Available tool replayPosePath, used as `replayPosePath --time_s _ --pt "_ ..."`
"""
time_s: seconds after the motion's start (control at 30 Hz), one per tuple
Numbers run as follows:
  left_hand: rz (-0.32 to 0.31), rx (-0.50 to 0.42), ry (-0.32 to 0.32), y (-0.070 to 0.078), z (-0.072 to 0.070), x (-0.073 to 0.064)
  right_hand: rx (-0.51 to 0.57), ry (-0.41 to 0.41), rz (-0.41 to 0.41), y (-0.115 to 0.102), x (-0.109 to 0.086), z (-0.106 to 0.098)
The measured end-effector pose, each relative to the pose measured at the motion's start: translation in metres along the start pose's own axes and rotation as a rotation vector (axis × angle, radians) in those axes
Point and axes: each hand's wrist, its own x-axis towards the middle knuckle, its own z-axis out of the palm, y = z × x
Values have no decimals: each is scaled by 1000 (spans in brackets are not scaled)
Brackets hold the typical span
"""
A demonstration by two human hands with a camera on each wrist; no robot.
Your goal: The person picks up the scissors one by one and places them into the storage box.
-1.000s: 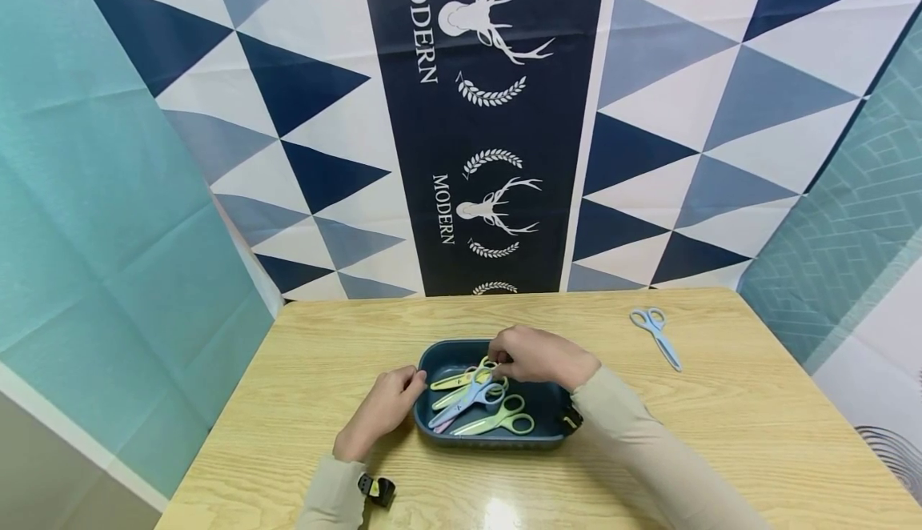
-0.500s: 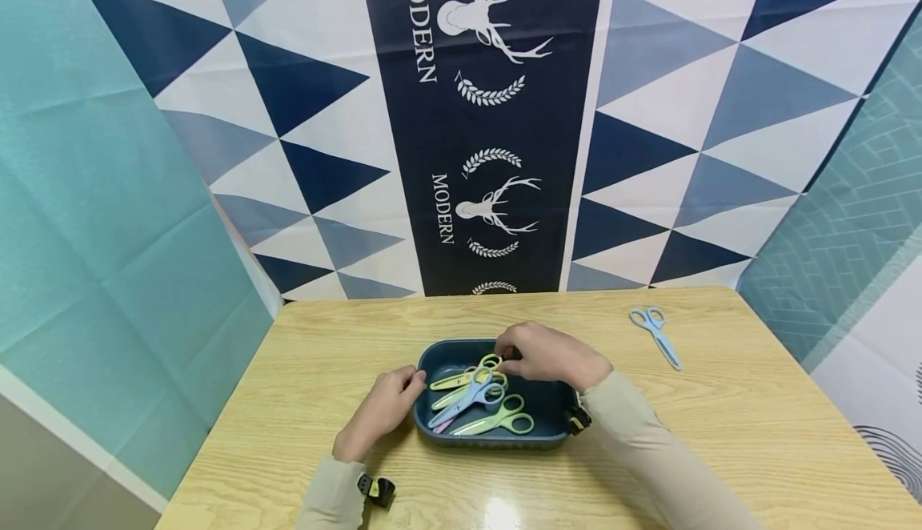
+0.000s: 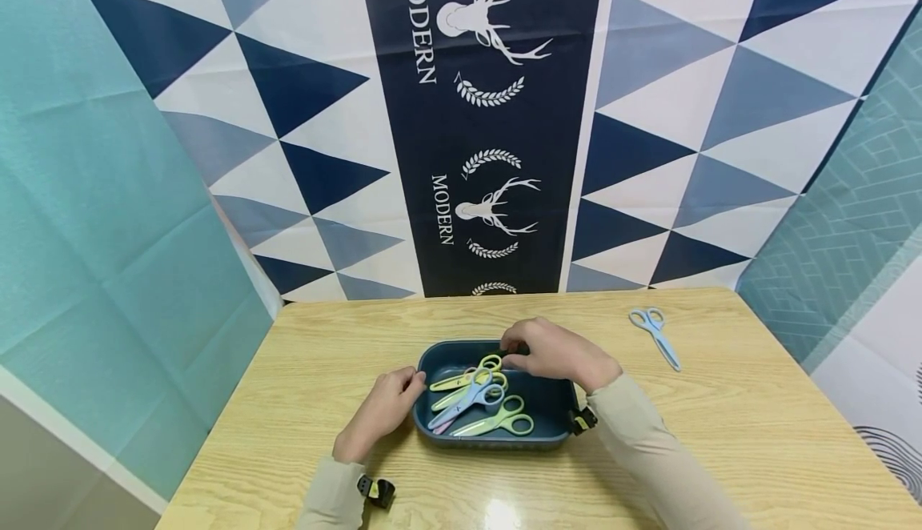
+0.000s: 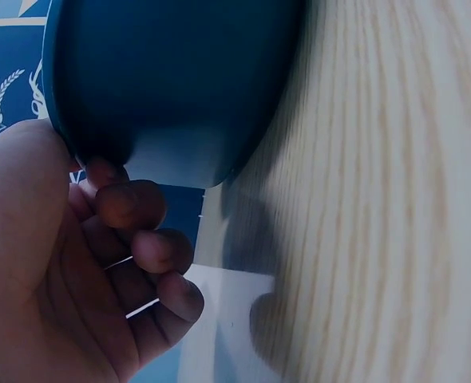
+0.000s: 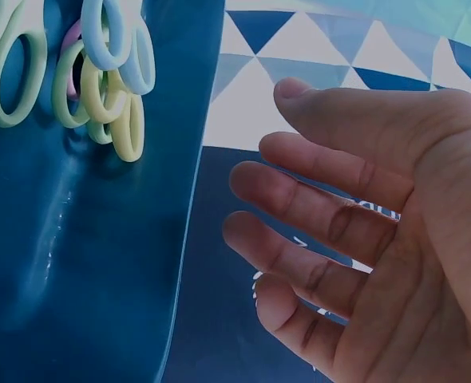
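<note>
My left hand (image 3: 389,402) holds the left rim of a dark blue plastic tray (image 3: 497,441), with the thumb and index finger at its edge; the left wrist view shows this tray (image 4: 172,80) from outside, the other fingers curled below. In the tray lie scissors: a blue pair (image 3: 471,396) on top, a yellow pair (image 3: 461,379), a green pair (image 3: 504,418) in front, and a bit of pink beneath. My right hand (image 3: 551,350) hovers over the far rim, right of the yellow handles (image 5: 128,128). Its fingers are loosely bent and hold nothing.
Another blue pair of scissors (image 3: 655,338) lies alone on the wooden table (image 3: 331,346), to the right of the tray. A patterned cloth wall (image 3: 497,130) stands behind the table's far edge. Teal panels flank the table.
My right hand has drawn back a little to the right and upward from the yellow scissors' handles. The left hand, tray and scissors look unmoved.
</note>
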Motion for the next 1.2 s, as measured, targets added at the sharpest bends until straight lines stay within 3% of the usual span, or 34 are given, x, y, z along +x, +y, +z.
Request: replayPosePath --time_s 0.47,0.77,1.2 --pt "-20 -23 2 2 -1 0 -21 97 28 5 -6 -4" --pt "-30 -24 -12 3 -2 -2 -22 119 61 8 -12 -7" --pt "-34 -20 -15 2 -1 -1 -106 188 47 14 -19 -7"
